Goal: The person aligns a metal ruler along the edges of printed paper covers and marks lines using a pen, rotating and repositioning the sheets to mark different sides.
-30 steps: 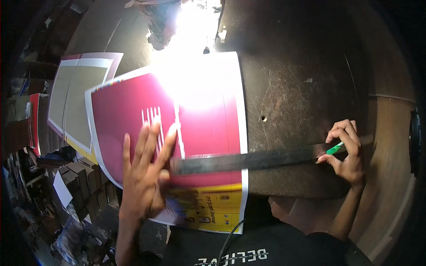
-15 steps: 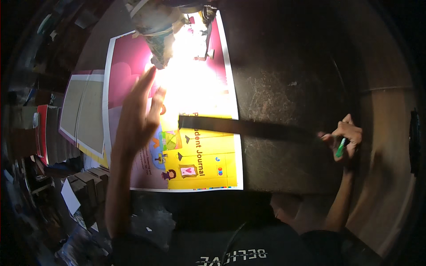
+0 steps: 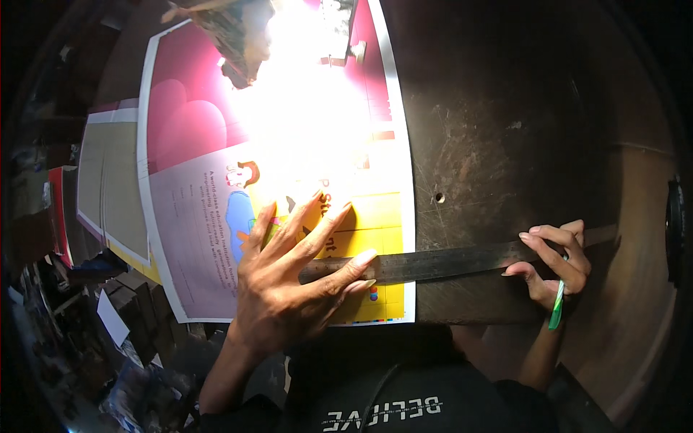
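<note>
A long dark metal ruler (image 3: pixel 433 264) lies across the lower part of a large printed sheet (image 3: pixel 191 216) and reaches past its right edge over the dark table. My left hand (image 3: pixel 285 289) is spread flat, its fingers on the sheet's yellow part and its thumb over the ruler, whose left end it partly covers. Towards the ruler's right end, my right hand (image 3: pixel 559 263) grips it between fingers and thumb. A slim green-and-white pen-like tool (image 3: pixel 556 307) is tucked in that same hand, pointing down.
A glaring lamp (image 3: pixel 238 36) with wrapping round it hangs over the sheet's upper part and washes out the print. Grey board with coloured borders (image 3: pixel 112 173) lies left of the sheet. Stacked books (image 3: pixel 65 216) and a white card (image 3: pixel 113 317) sit further left. The table (image 3: pixel 469 159) has a small hole.
My left hand has come down from near the lamp onto the sheet and ruler. The ruler has moved nearer to me, and my right hand has gone slightly lower with it.
</note>
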The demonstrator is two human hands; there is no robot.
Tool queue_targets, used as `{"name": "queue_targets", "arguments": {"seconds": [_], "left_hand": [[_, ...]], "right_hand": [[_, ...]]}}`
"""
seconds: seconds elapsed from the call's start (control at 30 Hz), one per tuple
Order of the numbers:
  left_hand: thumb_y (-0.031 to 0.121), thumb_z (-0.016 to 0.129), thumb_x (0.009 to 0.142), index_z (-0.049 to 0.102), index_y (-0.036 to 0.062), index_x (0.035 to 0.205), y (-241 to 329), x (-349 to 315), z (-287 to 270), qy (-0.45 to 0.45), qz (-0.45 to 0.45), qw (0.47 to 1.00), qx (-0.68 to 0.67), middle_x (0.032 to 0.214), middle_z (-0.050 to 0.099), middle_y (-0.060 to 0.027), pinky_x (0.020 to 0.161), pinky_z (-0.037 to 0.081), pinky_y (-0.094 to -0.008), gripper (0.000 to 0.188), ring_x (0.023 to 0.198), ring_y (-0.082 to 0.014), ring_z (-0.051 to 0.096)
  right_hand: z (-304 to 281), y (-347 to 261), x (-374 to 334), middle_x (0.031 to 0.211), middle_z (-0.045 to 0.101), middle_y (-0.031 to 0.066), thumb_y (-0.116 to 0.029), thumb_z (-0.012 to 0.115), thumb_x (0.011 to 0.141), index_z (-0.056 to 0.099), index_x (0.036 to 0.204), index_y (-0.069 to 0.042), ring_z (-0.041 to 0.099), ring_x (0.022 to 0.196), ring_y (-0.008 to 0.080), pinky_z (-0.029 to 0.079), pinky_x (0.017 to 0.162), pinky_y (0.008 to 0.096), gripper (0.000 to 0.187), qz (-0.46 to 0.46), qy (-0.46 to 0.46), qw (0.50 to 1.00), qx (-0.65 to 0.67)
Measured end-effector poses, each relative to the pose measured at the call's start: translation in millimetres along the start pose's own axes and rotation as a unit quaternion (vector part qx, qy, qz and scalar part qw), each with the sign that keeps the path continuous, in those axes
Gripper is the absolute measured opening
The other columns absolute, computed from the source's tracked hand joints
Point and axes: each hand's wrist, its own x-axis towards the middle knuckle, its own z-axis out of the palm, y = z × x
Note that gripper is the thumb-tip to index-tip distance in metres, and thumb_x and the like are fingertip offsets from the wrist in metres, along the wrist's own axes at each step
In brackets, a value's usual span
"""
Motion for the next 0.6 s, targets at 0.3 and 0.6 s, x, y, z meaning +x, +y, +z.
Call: {"name": "queue_targets", "arguments": {"seconds": [0.3,0.6], "left_hand": [[0.036,0.082,0.078,0.075,0.0341,0.112,1.3,0.1,2.4,0.009,-0.014,1.000,0.005,0.135,0.065,-0.0085,0.118,0.024,-0.0530,0.035,0.132,-0.0355,0.055],[0.035,0.083,0.077,0.075,0.0338,0.113,3.4,2.1,1.8,0.007,-0.014,1.000,0.009,0.135,0.065,-0.0088,0.118,0.024,-0.0533,0.037,0.132,-0.0353,0.055]], "right_hand": [[10.6,6.5,-5.5,0.098,0.070,-0.0015,-0.036,0.086,0.073,0.078,0.097,-0.009,0.054,0.078,0.0140,0.039,0.060,0.0255,0.037,-0.017,0.044,0.999,0.003],[8.1,16.0,-6.0,0.104,0.069,0.0010,-0.032,0.085,0.076,0.077,0.101,-0.008,0.053,0.081,0.0144,0.040,0.060,0.0243,0.036,-0.062,0.028,0.998,0.012]]}}
